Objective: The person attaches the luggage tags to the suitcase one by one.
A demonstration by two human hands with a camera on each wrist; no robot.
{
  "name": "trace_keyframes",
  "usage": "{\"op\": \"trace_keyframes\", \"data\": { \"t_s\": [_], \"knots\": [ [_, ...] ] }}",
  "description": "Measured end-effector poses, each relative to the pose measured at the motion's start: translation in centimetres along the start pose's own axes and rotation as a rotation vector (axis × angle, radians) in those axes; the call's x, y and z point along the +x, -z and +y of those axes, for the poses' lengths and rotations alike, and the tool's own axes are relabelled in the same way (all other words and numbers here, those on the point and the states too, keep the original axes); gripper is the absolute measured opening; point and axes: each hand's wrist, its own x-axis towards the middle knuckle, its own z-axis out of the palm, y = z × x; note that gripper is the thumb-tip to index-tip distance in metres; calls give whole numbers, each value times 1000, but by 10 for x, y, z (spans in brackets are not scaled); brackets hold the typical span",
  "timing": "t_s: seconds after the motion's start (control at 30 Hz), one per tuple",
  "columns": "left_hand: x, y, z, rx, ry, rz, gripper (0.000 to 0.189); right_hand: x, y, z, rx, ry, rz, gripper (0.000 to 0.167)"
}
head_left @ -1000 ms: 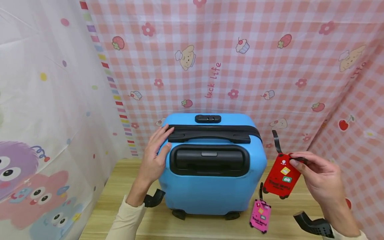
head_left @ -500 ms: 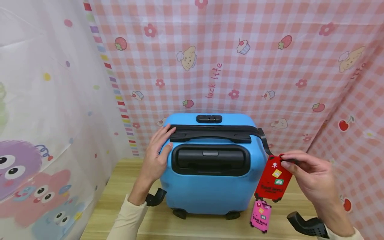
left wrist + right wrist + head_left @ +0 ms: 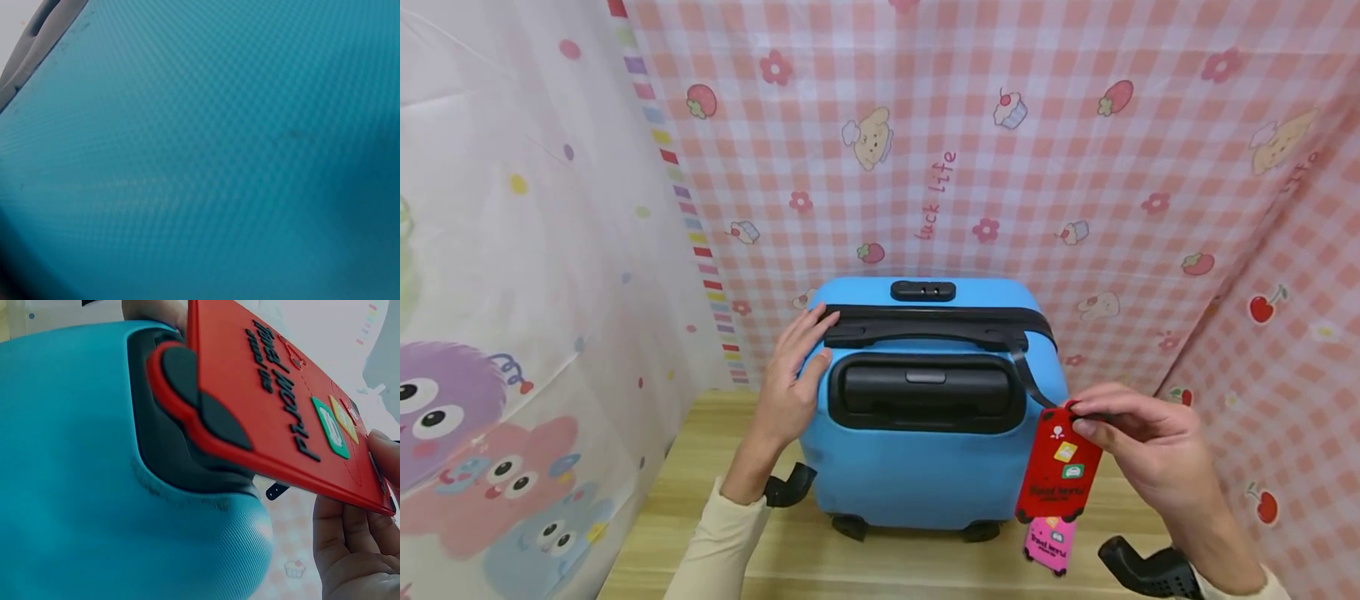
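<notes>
A blue hard-shell suitcase stands upright in the middle of the head view. My left hand rests on its upper left edge, fingers extended beside the black carry handle. Between thumb and fingers, my right hand pinches the top of a red luggage tag. The tag's black strap reaches up and left, its tip overlapping the handle's right end. In the right wrist view the red luggage tag hangs in front of the suitcase. Blue shell fills the left wrist view.
A pink luggage tag lies on the wood-grain table, partly covered by the red one in the head view. Behind the suitcase hangs a pink checked cloth; a white cartoon cloth hangs at the left.
My right hand has carried the red luggage tag left, from beside the suitcase to its front right corner, bringing the strap's tip over to the carry handle. My left hand stays in place.
</notes>
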Motion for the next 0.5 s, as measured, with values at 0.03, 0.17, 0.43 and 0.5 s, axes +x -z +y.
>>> {"op": "trace_keyframes", "data": {
  "t_s": [0.03, 0.17, 0.43, 0.5],
  "knots": [
    [0, 0, 0, 1, 0, 0, 43, 0, -1, 0, -13, -4, -6, 29],
    [1, 0, 0, 4, 1, -1, 43, 3, -7, 2, -13, -7, -42, 31],
    [1, 1, 1, 1, -8, 2, 43, 14, -22, 6, 7, -65, -98, 33],
    [1, 1, 1, -2, -10, 0, 43, 17, -27, 6, -11, -85, -104, 34]
  ]
}}
